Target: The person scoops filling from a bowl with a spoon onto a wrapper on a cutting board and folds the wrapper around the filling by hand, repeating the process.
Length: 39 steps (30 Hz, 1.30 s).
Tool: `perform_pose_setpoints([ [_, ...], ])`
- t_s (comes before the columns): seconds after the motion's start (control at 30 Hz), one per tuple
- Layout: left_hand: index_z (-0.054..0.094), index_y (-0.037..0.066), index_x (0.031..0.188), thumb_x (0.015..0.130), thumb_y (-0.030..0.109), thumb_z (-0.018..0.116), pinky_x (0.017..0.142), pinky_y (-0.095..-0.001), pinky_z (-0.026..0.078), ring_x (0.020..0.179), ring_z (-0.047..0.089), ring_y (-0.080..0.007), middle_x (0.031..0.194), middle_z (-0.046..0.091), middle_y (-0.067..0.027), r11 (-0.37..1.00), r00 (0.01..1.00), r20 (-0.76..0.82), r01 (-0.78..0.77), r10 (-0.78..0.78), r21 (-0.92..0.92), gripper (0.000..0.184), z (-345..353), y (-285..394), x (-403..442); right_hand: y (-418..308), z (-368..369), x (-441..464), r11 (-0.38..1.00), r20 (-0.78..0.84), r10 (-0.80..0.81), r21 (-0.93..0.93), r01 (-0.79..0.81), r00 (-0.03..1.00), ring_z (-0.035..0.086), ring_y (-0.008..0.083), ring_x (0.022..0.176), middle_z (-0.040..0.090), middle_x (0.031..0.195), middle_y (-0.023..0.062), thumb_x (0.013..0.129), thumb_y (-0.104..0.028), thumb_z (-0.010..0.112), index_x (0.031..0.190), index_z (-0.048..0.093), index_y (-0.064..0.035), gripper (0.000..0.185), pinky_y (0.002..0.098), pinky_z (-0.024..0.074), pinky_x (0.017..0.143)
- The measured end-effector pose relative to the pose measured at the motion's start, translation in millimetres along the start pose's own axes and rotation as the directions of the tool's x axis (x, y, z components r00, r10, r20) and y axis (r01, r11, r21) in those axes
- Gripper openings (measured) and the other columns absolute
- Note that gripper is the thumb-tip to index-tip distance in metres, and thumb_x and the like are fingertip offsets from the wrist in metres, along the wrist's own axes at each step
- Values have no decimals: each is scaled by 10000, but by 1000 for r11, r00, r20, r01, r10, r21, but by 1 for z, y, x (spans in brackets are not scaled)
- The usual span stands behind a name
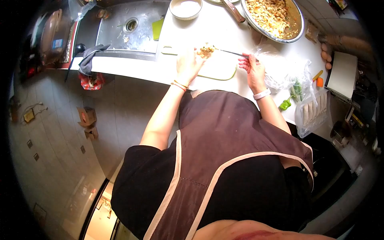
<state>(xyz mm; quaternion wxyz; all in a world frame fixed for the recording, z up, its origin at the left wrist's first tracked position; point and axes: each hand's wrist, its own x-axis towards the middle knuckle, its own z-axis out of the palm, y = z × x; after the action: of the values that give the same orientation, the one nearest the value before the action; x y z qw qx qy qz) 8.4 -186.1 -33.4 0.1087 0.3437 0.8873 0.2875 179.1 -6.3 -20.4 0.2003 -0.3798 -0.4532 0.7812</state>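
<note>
My left hand [190, 62] is cupped over a white cutting board with a green edge [218, 76]. A portion of chopped filling [207, 51] sits at its fingertips; whether a wrapper lies beneath it is too overexposed to tell. My right hand [255, 71] grips a thin dark-handled utensil [234, 53], whose far tip reaches the filling. Its exact kind is too small to make out. Beyond my right hand, a large metal bowl [294, 37] holds more of the chopped mixture. A knife with a wooden handle [234, 11] lies left of that bowl.
A white bowl [186, 10] stands by the sink [116, 34]. To the right are a clear plastic bag [276, 74], a green pepper [285, 105], a carrot piece [319, 82], several eggs [326, 56] and a plastic tray [312, 116] at the counter's edge. A grey cloth [91, 59] hangs at left.
</note>
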Motion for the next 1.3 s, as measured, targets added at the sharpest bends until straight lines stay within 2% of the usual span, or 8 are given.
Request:
perform_pose_setpoints([
  [0.1,574,22,1025,679,216,798,695,-385,483,760,605,-271,787,579,-84,998,998,30,56,-55,-11,456,2,5,0,1,-3,0,1000,22,-6,-5,6,1000,644,174,745,665,883,158,982,-322,504,1082,595,86,430,274,553,688],
  [0.33,579,24,1043,678,229,796,693,-391,484,767,611,-283,790,578,-90,999,998,33,49,-50,22,471,-2,7,-1,2,-12,-1,998,55,8,65,-11,998,651,188,797,665,932,165,975,-274,530,1082,596,84,379,287,555,743],
  [0.53,586,28,1081,677,237,786,736,-399,487,812,612,-298,870,620,-122,1000,999,41,-21,20,13,497,-1,6,-2,-5,-15,-5,996,71,20,83,-26,997,652,201,814,667,940,165,967,-217,539,1068,608,76,317,311,552,772],
  [0.73,588,53,1094,688,235,777,778,-406,477,870,603,-308,904,625,-136,999,997,81,-22,19,38,483,-3,8,-2,-16,-26,-13,1000,73,-27,-8,27,997,653,201,812,671,947,165,968,-216,537,1049,624,62,303,314,549,777],
  [0.8,595,80,1081,721,222,749,818,-424,442,924,574,-322,964,605,-138,998,994,96,-57,57,0,417,-6,7,-1,-20,-30,-17,997,68,-41,-69,46,997,654,198,804,673,941,164,968,-222,540,1044,629,58,304,312,546,777],
  [1.03,624,79,1045,721,193,760,777,-414,470,867,596,-320,920,612,-139,999,989,143,-28,34,-40,369,-10,9,0,-30,-40,-31,982,36,-109,-149,113,993,656,196,777,678,921,159,965,-236,548,1037,636,57,315,313,545,756],
  [1.1,637,82,1025,726,191,755,743,-409,478,832,609,-314,896,618,-137,996,992,95,-86,86,-5,340,-8,7,1,-32,-40,-34,978,12,-133,-163,134,991,656,198,768,678,918,160,964,-239,550,1038,637,58,318,312,545,748],
  [1.3,641,88,1018,750,178,728,735,-411,483,825,612,-325,897,625,-148,988,982,106,-154,156,-33,296,-12,12,1,-37,-24,-35,982,-5,-164,-99,163,986,656,198,752,678,901,160,968,-240,547,1037,635,63,322,304,546,726],
])
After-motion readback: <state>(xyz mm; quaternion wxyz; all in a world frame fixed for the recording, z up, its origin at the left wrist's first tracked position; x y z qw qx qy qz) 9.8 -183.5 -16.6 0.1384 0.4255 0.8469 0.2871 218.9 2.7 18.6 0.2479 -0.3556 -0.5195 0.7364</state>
